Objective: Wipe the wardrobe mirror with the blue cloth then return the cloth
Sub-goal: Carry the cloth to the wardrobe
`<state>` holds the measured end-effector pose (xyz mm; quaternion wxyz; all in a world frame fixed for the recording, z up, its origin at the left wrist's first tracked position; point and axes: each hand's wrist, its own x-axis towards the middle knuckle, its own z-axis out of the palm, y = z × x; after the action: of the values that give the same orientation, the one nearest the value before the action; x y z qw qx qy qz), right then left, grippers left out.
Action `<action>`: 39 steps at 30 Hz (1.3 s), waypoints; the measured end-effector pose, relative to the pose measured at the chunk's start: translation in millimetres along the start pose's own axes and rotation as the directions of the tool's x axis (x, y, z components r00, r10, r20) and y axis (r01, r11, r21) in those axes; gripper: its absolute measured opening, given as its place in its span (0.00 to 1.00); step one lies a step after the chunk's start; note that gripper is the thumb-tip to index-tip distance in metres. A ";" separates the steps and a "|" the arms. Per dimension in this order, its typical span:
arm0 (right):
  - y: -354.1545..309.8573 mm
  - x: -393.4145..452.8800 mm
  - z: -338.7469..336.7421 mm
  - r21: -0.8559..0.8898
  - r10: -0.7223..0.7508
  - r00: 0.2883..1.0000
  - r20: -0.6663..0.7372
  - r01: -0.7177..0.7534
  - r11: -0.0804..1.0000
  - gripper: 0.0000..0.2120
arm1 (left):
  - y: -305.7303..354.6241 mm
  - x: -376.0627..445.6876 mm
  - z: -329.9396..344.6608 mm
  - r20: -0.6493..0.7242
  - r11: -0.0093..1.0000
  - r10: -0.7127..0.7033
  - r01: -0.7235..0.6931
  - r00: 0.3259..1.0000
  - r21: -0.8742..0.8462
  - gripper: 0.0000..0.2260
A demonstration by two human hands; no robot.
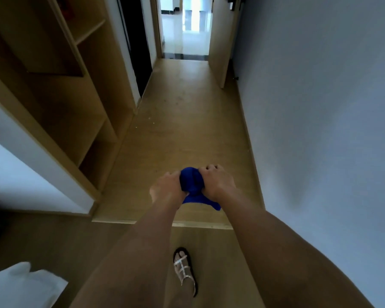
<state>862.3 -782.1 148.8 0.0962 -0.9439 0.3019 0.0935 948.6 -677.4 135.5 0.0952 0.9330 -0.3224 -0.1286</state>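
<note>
A home or hotel-style bedroom entry is showing here: a light wooden open-shelved wardrobe (pixel 60 90) is standing along the left, pale wood-look plank flooring (pixel 182 121) is running down a narrow hallway, a beige wooden door (pixel 220 41) is hanging open at the far end, and white folded bedding (pixel 20 285) is lying at the lower left.

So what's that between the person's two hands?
A bunched blue cloth, gripped by the left hand and the right hand, above the wooden floor in the head view.
</note>
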 end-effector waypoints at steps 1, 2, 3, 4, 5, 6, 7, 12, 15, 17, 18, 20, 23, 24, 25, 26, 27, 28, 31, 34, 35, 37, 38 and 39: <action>0.2 16.1 -3.5 -0.006 -0.004 1.000 0.000 0.004 1.000 0.19 | -0.2 16.9 -2.0 0.004 1.000 -0.006 0.006 1.000 -0.003 0.15; 0.2 29.7 -7.2 -0.012 -0.006 1.000 0.005 0.007 1.000 0.19 | -0.2 31.3 -4.2 0.016 1.000 -0.012 0.012 1.000 -0.006 0.15; 0.1 47.3 -12.7 -0.017 -0.009 1.000 0.010 0.009 1.000 0.19 | -0.2 49.3 -8.5 0.023 1.000 -0.016 0.016 1.000 -0.014 0.16; -0.2 65.2 -18.0 -0.019 -0.009 1.000 0.015 0.010 1.000 0.19 | -0.7 67.3 -12.9 0.026 1.000 -0.019 0.019 0.999 -0.020 0.16; -1.0 83.8 -24.7 -0.021 -0.010 1.000 0.019 0.010 1.000 0.20 | -0.9 85.7 -18.0 0.021 0.999 -0.026 0.026 0.999 -0.027 0.16; -2.6 103.2 -32.1 -0.025 -0.014 1.000 0.024 0.015 1.000 0.21 | -1.3 104.5 -23.4 0.012 0.999 -0.033 0.033 0.999 -0.034 0.15; -4.2 119.7 -38.4 -0.033 -0.019 1.000 0.025 0.020 0.999 0.21 | -1.8 119.8 -28.7 0.002 0.999 -0.038 0.038 0.999 -0.037 0.14; -15.7 203.8 -65.6 -0.057 -0.052 0.999 0.006 0.052 0.997 0.22 | -10.2 198.3 -56.3 -0.006 0.996 -0.057 0.056 0.998 -0.071 0.15; -21.4 244.7 -74.9 -0.063 -0.069 0.998 0.016 0.070 0.996 0.23 | -15.6 236.9 -68.3 0.006 0.994 -0.081 0.081 0.997 -0.073 0.14; -25.8 268.5 -79.4 -0.064 -0.085 0.996 0.024 0.086 0.994 0.23 | -20.3 258.6 -72.6 0.003 0.993 -0.096 0.096 0.995 -0.072 0.14; -28.2 281.2 -81.7 -0.062 -0.097 0.995 0.024 0.099 0.993 0.23 | -22.8 269.8 -74.9 0.005 0.992 -0.104 0.104 0.995 -0.071 0.14; -32.5 307.2 -86.0 -0.059 -0.124 0.992 0.023 0.125 0.990 0.23 | -27.6 292.2 -79.7 0.012 0.990 -0.126 0.126 0.992 -0.063 0.14; -38.8 347.3 -91.8 -0.059 -0.152 0.988 0.033 0.154 0.986 0.23 | -33.3 327.5 -88.1 0.009 0.986 -0.156 0.157 0.988 -0.057 0.14; -40.5 362.4 -93.9 -0.064 -0.164 0.986 0.038 0.166 0.984 0.23 | -34.3 340.1 -91.1 0.005 0.983 -0.172 0.172 0.985 -0.059 0.13; -42.0 378.4 -96.7 -0.071 -0.178 0.983 0.040 0.181 0.981 0.23 | -34.9 353.6 -94.3 -0.001 0.980 -0.189 0.189 0.982 -0.058 0.11; -43.4 395.3 -100.1 -0.079 -0.194 0.980 0.041 0.197 0.977 0.23 | -35.6 368.1 -97.2 -0.006 0.977 -0.204 0.204 0.979 -0.059 0.11; -43.9 409.6 -103.3 -0.087 -0.207 0.977 0.044 0.210 0.974 0.23 | -35.5 380.7 -99.6 -0.008 0.974 -0.216 0.215 0.976 -0.065 0.11; -43.9 427.5 -107.7 -0.092 -0.219 0.975 0.044 0.222 0.971 0.22 | -35.1 396.8 -102.7 -0.012 0.971 -0.228 0.226 0.974 -0.077 0.11; -40.5 483.5 -124.8 -0.096 -0.248 0.967 0.051 0.252 0.963 0.22 | -30.3 449.0 -114.3 -0.022 0.962 -0.260 0.258 0.965 -0.090 0.12; -37.2 538.5 -148.6 -0.077 -0.270 0.961 0.057 0.274 0.959 0.23 | -24.3 501.0 -130.3 -0.027 0.955 -0.286 0.283 0.958 -0.089 0.15; -36.5 557.6 -157.3 -0.073 -0.277 0.959 0.053 0.281 0.957 0.23 | -22.1 520.0 -136.7 -0.034 0.952 -0.295 0.291 0.955 -0.092 0.16; -37.4 591.7 -173.3 -0.072 -0.296 0.955 0.037 0.298 0.952 0.23 | -20.3 554.4 -149.6 -0.049 0.949 -0.304 0.297 0.952 -0.103 0.17; -38.4 609.5 -181.2 -0.074 -0.307 0.951 0.028 0.308 0.948 0.23 | -20.0 572.1 -155.8 -0.062 0.947 -0.309 0.301 0.949 -0.112 0.18; -39.2 625.5 -187.9 -0.076 -0.317 0.948 0.021 0.318 0.945 0.24 | -19.7 587.4 -161.3 -0.075 0.944 -0.318 0.309 0.945 -0.116 0.18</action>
<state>1408.2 -1140.7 188.1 0.0742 -0.9828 0.1416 0.0926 1454.4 -1014.7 178.5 0.1363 0.9712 -0.1581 -0.1152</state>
